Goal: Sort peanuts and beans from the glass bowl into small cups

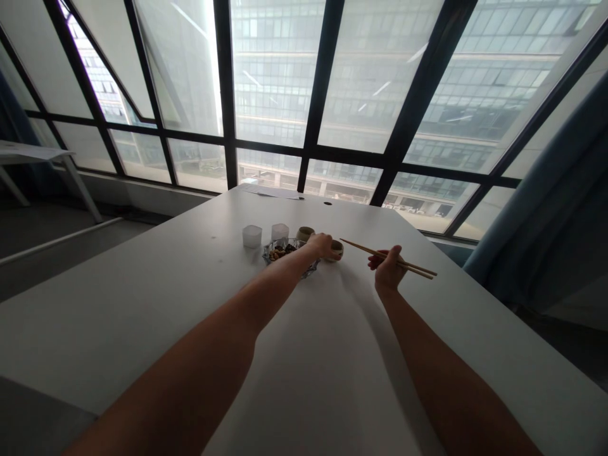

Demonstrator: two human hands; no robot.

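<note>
My left hand [323, 244] reaches across a glass bowl and has its fingers on a small round cup [337, 251]. The glass bowl [311, 268] holds brown and dark pieces, partly covered by my left forearm. To the right, my right hand [389, 266] is closed on a pair of wooden chopsticks [360, 246], whose tips point left toward the cup. Another small round cup [305, 232] stands just behind my left hand. Two whitish translucent cups, one [251, 237] at the left and one [280, 232] nearer the bowl, stand beside it.
All of these stand on a white table [190, 304]. Paper sheets [270, 191] lie at its far edge, near a dark round hole [327, 203]. Large windows rise behind. A blue curtain [551, 202] hangs at the right, and another table [28, 151] stands at the far left.
</note>
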